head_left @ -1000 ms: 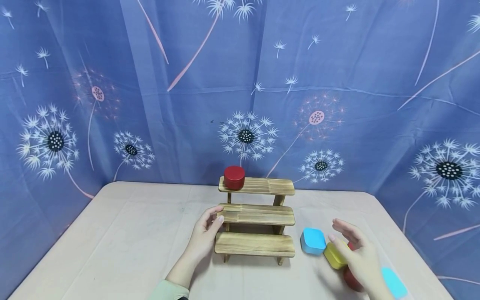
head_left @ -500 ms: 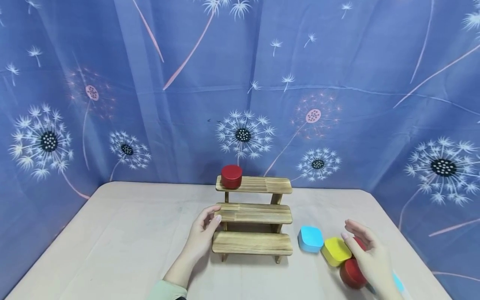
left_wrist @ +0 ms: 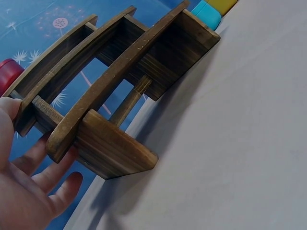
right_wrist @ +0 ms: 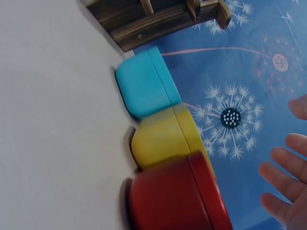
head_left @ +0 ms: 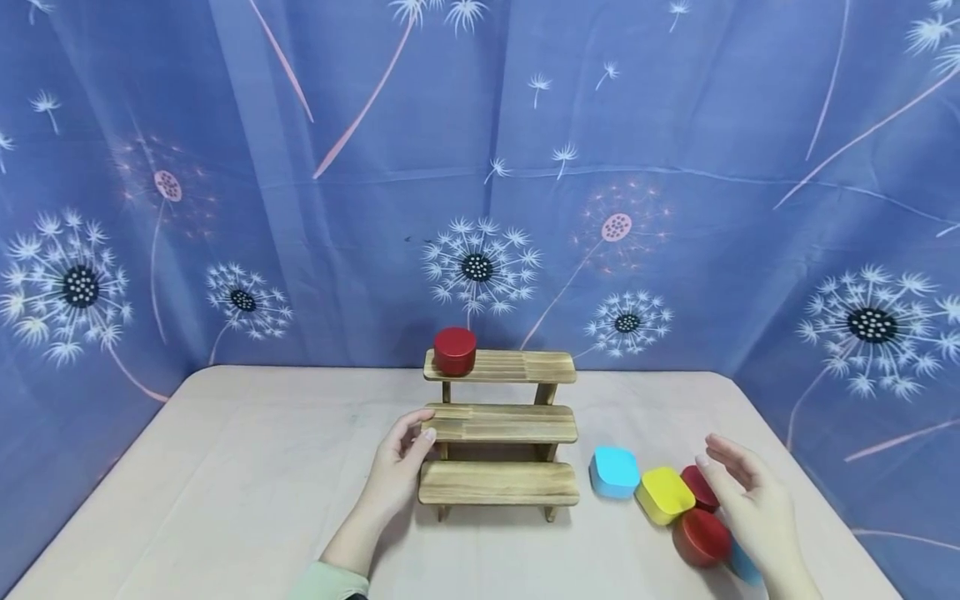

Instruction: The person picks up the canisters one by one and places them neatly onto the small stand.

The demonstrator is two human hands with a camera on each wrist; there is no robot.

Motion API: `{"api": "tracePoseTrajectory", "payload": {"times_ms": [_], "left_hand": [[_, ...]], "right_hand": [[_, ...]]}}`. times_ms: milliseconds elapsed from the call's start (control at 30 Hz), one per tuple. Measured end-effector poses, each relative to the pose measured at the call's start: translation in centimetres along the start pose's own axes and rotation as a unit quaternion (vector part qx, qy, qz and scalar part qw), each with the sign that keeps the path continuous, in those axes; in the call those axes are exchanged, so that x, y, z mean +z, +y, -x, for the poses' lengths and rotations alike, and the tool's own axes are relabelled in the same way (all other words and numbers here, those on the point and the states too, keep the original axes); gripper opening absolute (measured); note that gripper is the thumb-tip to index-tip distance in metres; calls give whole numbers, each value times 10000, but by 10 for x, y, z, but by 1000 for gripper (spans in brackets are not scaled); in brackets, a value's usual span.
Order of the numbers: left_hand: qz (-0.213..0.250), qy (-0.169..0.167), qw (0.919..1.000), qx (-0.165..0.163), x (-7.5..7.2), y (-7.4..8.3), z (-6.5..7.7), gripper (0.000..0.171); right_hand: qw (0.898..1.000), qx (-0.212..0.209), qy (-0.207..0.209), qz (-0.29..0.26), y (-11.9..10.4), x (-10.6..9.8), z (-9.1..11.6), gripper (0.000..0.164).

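Observation:
A three-tier wooden display stand (head_left: 498, 423) is upright on the table, with a round red tin (head_left: 454, 352) at the left end of its top tier. My left hand (head_left: 397, 462) holds the left end of the middle tier; in the left wrist view its thumb and fingers (left_wrist: 57, 177) lie around that end. My right hand (head_left: 757, 508) hovers over the right-hand tins, fingers apart and nothing in them. Beneath and beside it are a blue tin (head_left: 615, 472), a yellow tin (head_left: 665, 495), a red tin (head_left: 702, 538), a darker red tin (head_left: 699, 487) and a partly hidden blue one (head_left: 744, 565).
The pale tabletop (head_left: 247, 483) extends on both sides of the stand. A blue curtain (head_left: 375, 208) with dandelion prints hangs right behind the table's back edge and along its sides.
My right hand has shifted right, away from the yellow tin, uncovering more of the red tins. The left hand keeps its hold on the stand. The head view has turned slightly right.

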State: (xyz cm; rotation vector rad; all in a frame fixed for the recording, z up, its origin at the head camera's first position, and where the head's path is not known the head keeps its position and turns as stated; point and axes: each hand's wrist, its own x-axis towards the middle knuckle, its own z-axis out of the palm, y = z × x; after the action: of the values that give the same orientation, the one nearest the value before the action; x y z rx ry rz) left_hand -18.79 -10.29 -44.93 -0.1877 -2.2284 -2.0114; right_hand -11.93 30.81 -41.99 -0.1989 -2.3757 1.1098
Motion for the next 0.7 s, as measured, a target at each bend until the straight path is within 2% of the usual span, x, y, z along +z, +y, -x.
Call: {"api": "tracePoseTrajectory", "payload": {"times_ms": [167,267,400,700], "left_hand": [[18,-27,10000,-81,-2,-1,-1,31],[9,-41,10000,-21,-1,-2,-1,31],[20,-34,10000,-25,-1,-2,-2,30],[17,-46,9999,-114,-1,-2,-1,30]], "right_hand": [[9988,152,-63,462,7,-4,-2,43],[9974,101,-64,712,12,-6,-4,44],[9965,122,-167,808,15,-7,-5,46],[9902,463,-812,1042,19,-14,-7,54]]}}
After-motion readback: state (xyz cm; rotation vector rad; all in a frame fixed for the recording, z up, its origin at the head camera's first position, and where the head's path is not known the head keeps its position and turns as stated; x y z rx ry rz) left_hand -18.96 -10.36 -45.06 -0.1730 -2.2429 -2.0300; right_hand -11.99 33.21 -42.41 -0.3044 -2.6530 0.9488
